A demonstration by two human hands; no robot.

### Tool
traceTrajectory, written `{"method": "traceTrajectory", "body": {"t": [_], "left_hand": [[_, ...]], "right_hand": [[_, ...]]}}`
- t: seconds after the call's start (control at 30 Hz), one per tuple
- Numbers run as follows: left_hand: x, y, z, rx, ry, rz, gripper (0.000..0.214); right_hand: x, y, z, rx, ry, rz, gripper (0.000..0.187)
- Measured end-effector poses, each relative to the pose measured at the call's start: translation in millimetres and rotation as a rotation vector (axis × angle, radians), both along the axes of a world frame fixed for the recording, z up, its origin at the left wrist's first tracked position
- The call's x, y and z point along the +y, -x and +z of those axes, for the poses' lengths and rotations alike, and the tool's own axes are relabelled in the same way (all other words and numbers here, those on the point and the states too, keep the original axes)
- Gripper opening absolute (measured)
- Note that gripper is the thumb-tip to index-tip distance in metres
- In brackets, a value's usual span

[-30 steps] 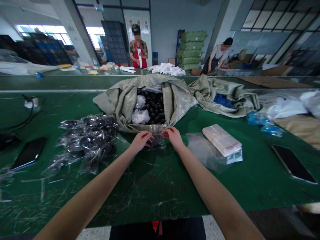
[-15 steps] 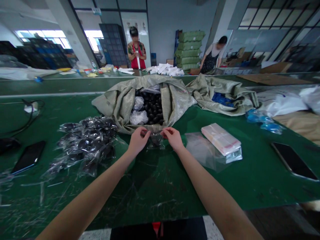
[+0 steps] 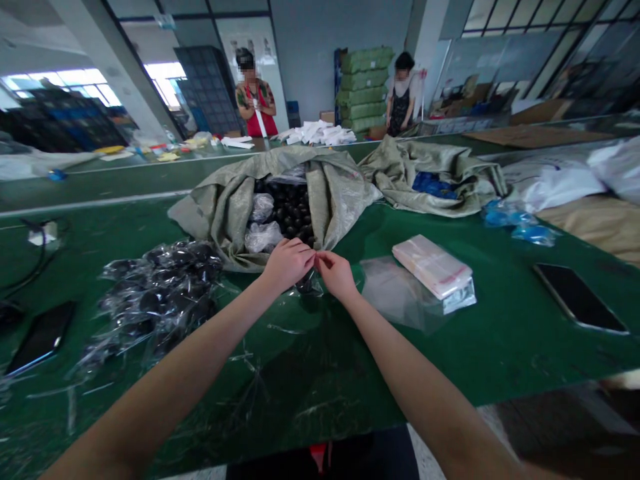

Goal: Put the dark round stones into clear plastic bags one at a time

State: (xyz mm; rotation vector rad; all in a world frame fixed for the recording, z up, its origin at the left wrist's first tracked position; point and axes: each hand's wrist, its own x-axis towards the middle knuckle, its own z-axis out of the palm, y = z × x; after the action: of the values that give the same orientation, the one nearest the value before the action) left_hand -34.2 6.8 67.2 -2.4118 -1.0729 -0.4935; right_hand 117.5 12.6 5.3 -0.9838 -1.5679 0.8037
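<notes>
A small clear plastic bag (image 3: 311,285) with something dark inside hangs below my fingers, low over the green table. My left hand (image 3: 290,262) is closed at the bag's top edge, its fingertips meeting those of my right hand (image 3: 336,272). The right fingers pinch the same edge from the other side. Just behind, a woven sack (image 3: 345,190) lies open, full of black rounded pieces (image 3: 291,212) and some clear plastic bundles (image 3: 263,237). Left of my hands is a heap of bagged black pieces (image 3: 160,287).
To the right lie a stack of clear bags (image 3: 433,265), loose bags (image 3: 393,293) and a phone (image 3: 580,297). Another phone (image 3: 43,337) is at the left. A second sack (image 3: 430,167) holds blue pieces. Two people (image 3: 256,100) stand across the table.
My hands have come together at the bag's top; the left moved rightward over it. My view has shifted slightly. The person at the back right has straightened up.
</notes>
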Motion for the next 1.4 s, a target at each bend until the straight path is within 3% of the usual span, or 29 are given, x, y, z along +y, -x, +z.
{"method": "traceTrajectory", "body": {"t": [0.27, 0.63, 0.73, 0.8, 0.9, 1.0, 1.07, 1.13, 1.2, 1.27, 1.33, 1.4], "left_hand": [[4, -5, 1.6, -0.017, -0.018, 0.022, 0.019], [12, -7, -15.3, -0.61, 0.236, 0.095, 0.005], [21, -6, -18.3, -0.972, 0.33, 0.212, 0.004], [27, 1, -17.0, -1.394, 0.436, 0.266, 0.005], [33, 24, -9.8, -2.028, 0.575, 0.184, 0.012], [28, 58, -1.3, -2.27, 0.559, 0.144, 0.023], [16, 75, 0.8, -2.272, 0.573, 0.168, 0.028], [1, 83, -1.8, -2.144, 0.705, 0.201, 0.024], [-12, 79, -9.1, -1.841, 0.906, 0.242, 0.01], [-21, 68, -19.3, -1.464, 1.007, 0.272, 0.014], [-22, 55, -30.3, -1.185, 0.961, 0.268, 0.028], [-17, 45, -40.2, -1.064, 0.914, 0.213, 0.037]], "right_hand": [[-3, -4, 5.3, -0.07, -0.056, -0.019, 0.02], [-3, -4, 4.4, -0.051, -0.021, -0.072, 0.015], [-1, -4, 0.1, 0.049, 0.062, -0.047, 0.012], [1, -3, -3.4, 0.195, 0.174, -0.003, 0.01], [4, -1, -6.7, 0.409, 0.347, 0.052, 0.006], [5, -1, -6.7, 0.492, 0.416, 0.065, 0.005], [5, -2, -5.9, 0.499, 0.422, 0.061, 0.007], [5, -3, -5.3, 0.5, 0.421, 0.058, 0.011], [5, -4, -5.3, 0.498, 0.419, 0.06, 0.015], [6, -5, -5.8, 0.492, 0.418, 0.072, 0.017], [7, -6, -6.5, 0.482, 0.419, 0.092, 0.019], [6, -8, -6.6, 0.465, 0.428, 0.112, 0.02]]}}
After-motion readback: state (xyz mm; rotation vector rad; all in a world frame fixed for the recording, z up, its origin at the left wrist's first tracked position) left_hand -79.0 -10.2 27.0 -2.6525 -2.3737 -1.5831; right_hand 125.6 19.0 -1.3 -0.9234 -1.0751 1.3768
